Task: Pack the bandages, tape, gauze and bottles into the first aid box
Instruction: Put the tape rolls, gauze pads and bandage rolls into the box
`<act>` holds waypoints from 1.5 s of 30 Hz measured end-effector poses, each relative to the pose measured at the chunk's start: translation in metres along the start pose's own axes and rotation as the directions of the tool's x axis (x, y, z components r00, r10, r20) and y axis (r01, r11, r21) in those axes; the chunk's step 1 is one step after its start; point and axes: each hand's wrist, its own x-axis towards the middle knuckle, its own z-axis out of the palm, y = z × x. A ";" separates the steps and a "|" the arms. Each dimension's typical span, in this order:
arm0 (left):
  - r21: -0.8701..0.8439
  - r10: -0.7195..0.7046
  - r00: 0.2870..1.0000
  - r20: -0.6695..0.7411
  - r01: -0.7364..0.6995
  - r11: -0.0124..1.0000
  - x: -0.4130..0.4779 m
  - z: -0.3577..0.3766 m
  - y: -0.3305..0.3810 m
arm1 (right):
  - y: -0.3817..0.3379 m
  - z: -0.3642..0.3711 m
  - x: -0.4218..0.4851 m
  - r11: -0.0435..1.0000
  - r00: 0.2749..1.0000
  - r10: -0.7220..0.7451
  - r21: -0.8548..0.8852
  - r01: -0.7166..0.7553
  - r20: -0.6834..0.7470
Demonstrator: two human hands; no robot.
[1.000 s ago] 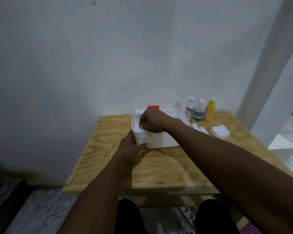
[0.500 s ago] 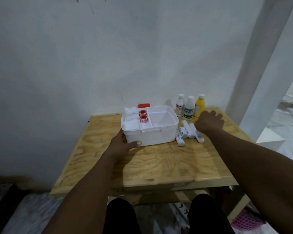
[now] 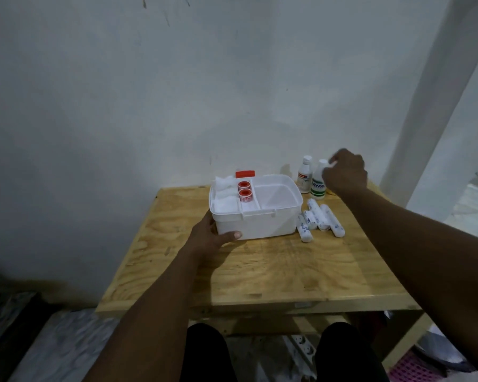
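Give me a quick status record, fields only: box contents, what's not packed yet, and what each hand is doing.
box: white first aid box, lid off, on the wooden table
left compartment: gauze
middle compartment: two red tape rolls
right compartment: nothing visible inside
not yet packed: bandage rolls lying right of the box; red-labelled bottle and green-labelled bottle standing behind them
left hand: holds the box's front left corner
right hand: at the bottle tops, grip unclear

Both our forearms are bare down to the left hand and right hand; black fabric (kind unclear) covers our knees.
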 end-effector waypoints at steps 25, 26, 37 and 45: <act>0.136 0.011 1.000 -0.008 -0.010 0.991 0.004 -0.001 -0.004 | -0.105 0.089 -0.102 0.695 0.612 -0.678 0.082 0.715 0.408; 0.143 0.015 1.000 -0.006 -0.014 0.990 0.004 0.000 -0.003 | -0.102 0.091 -0.104 0.705 0.616 -0.660 0.071 0.706 0.429; 0.080 0.015 1.000 -0.014 -0.014 0.997 0.002 -0.002 -0.001 | -0.089 0.028 -0.050 0.828 0.790 -0.560 0.212 0.519 0.250; 0.031 -0.013 1.000 -0.018 0.014 0.999 0.003 -0.001 -0.003 | -0.008 -0.015 -0.024 0.992 0.915 -0.126 0.061 0.111 0.382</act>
